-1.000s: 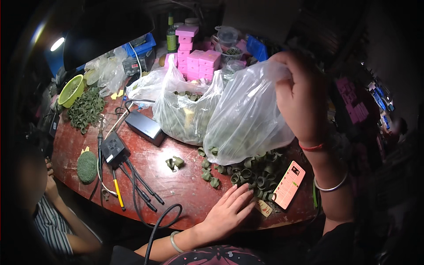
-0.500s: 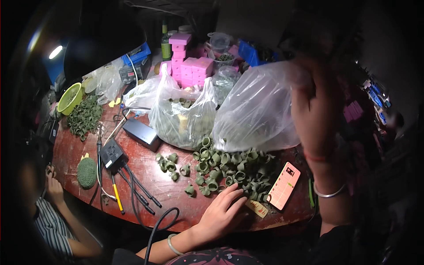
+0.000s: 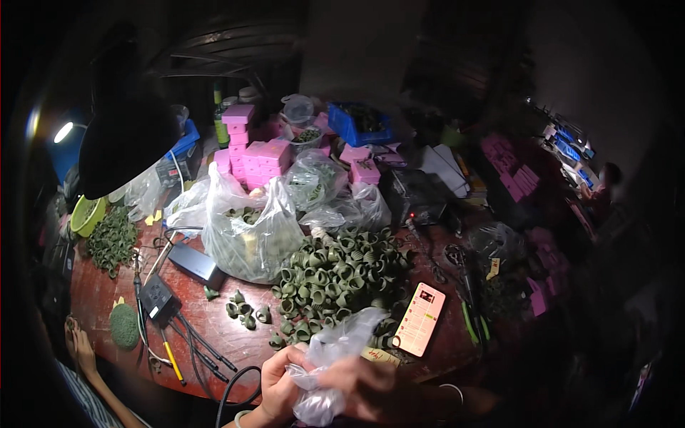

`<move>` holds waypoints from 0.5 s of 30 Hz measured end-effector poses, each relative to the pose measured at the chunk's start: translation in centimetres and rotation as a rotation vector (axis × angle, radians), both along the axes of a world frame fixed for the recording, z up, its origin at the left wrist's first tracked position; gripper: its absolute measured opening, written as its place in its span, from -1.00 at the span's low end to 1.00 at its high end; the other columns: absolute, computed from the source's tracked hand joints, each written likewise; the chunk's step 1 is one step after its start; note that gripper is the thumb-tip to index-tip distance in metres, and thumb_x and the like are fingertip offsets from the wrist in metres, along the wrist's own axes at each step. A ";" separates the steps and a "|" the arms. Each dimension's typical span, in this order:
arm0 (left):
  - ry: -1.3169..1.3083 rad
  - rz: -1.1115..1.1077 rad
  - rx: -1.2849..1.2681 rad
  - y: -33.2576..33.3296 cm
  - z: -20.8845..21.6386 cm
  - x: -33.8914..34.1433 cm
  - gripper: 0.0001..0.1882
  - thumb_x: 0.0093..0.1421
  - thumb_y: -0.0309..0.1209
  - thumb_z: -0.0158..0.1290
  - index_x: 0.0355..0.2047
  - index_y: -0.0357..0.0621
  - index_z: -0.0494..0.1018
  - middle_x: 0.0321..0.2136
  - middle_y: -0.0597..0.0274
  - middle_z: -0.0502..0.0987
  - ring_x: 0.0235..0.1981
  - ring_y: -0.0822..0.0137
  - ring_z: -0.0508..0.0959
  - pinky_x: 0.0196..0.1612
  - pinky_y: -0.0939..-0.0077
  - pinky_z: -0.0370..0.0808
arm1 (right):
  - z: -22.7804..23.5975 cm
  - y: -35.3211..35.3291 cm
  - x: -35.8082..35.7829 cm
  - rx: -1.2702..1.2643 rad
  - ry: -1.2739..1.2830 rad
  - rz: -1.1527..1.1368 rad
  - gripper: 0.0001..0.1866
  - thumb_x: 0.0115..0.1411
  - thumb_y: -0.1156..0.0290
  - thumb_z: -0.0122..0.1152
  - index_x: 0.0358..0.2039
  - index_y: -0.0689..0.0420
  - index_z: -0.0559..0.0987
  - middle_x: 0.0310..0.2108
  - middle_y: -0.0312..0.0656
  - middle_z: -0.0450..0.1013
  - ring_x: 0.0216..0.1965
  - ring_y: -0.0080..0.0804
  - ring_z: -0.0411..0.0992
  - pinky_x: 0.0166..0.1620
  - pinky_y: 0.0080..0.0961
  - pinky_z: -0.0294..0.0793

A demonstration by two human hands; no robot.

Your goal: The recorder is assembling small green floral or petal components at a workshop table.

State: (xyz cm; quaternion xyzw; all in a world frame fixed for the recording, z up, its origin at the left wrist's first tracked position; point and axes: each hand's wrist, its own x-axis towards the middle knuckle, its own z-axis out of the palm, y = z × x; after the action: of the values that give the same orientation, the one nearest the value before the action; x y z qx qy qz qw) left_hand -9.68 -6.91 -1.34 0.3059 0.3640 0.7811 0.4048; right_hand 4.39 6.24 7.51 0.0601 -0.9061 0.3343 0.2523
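Low in front of me, near the table's front edge, is a crumpled clear plastic bag (image 3: 342, 351). My left hand (image 3: 280, 381) is closed around its left side. Against the bag's right side lies my right hand (image 3: 367, 381), its fingers smeared by motion, so their grip is unclear. Just beyond the bag spreads a large heap of dark green ring-shaped pieces (image 3: 342, 274). A few loose ones (image 3: 241, 311) sit to its left. Right of the heap lies a phone (image 3: 418, 319) with a lit screen, and a yellow paper slip (image 3: 378, 355) is partly covered by my hands.
A filled plastic bag (image 3: 250, 246) stands behind the heap, with pink boxes (image 3: 267, 158) and a blue bin (image 3: 360, 123) farther back. A black box with cables (image 3: 160, 296) is on the left, near another person's hand (image 3: 83, 351). Green-handled pliers (image 3: 471, 324) lie right.
My right hand has come down from the upper right with the bag, which is now bunched up. My left hand has left the heap's edge and grips the bag. More of the heap shows.
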 end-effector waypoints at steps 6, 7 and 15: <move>-0.480 -0.763 -0.437 -1.7 -2.3 -1.6 -0.63 0.12 -0.49 0.07 -0.05 -0.41 0.45 -0.02 0.00 0.48 -0.07 0.19 0.52 -0.01 0.42 0.46 | 0.9 1.2 1.0 0.021 -0.217 0.088 -0.29 0.01 0.64 0.17 0.23 0.00 0.32 -0.01 0.01 0.33 -0.18 -0.08 0.51 -0.18 -0.34 0.58; -0.322 -0.796 -0.269 -1.1 -1.5 -1.4 -0.56 0.12 -0.53 0.06 0.04 -0.39 0.39 0.06 -0.01 0.41 0.00 0.15 0.48 0.07 0.32 0.40 | 0.8 2.1 1.4 -0.051 -0.245 0.156 -0.33 0.03 0.64 0.15 0.21 0.02 0.35 0.03 0.02 0.33 -0.13 -0.06 0.50 -0.13 -0.34 0.57; 0.341 -0.432 -0.215 -1.7 -0.1 -0.1 -0.69 0.20 -0.58 0.04 -0.03 -0.37 0.44 -0.02 -0.02 0.42 -0.14 0.28 0.53 -0.09 0.40 0.48 | 3.0 15.0 -0.1 0.024 0.151 -0.332 -0.61 0.03 0.67 0.10 -0.07 0.21 0.51 -0.14 -0.01 0.46 -0.04 -0.13 0.44 -0.03 -0.36 0.47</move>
State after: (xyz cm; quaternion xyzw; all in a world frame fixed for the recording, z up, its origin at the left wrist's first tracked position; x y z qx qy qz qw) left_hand -9.79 -8.59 -1.42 0.4586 0.4338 0.5710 0.5249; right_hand 4.31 21.26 10.47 -0.0624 -0.8860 0.2716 0.3707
